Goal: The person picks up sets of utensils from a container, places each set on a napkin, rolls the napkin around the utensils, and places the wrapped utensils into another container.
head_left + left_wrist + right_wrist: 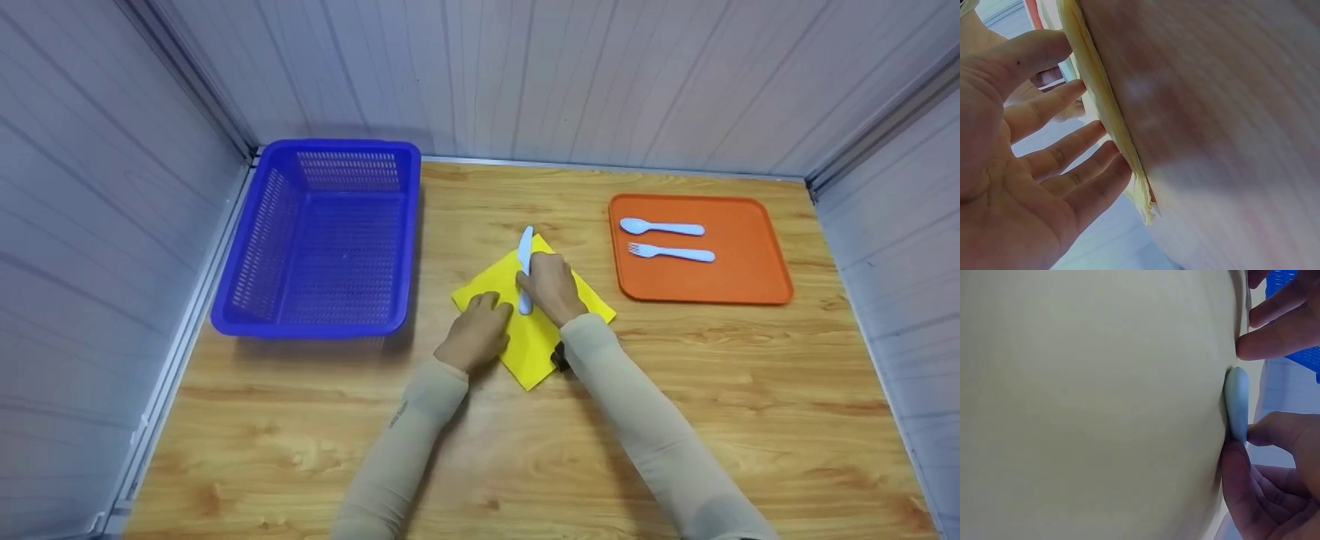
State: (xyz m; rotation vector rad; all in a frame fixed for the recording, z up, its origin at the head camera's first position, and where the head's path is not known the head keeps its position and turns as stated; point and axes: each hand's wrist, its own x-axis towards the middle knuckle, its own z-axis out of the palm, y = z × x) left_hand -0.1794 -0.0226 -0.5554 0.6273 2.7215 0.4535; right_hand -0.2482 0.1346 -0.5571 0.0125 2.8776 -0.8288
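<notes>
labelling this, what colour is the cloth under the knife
Yellow; the cloth shows best in the head view.

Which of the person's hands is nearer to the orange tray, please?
Right. In the head view, the right hand holds the pale knife just left of the orange tray; the left hand touches the yellow cloth, farther left of the tray.

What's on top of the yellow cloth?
A pale knife, pinched by the right hand. The left hand touches the cloth too. Whatever lies directly beneath either hand is covered and can't be seen.
</notes>
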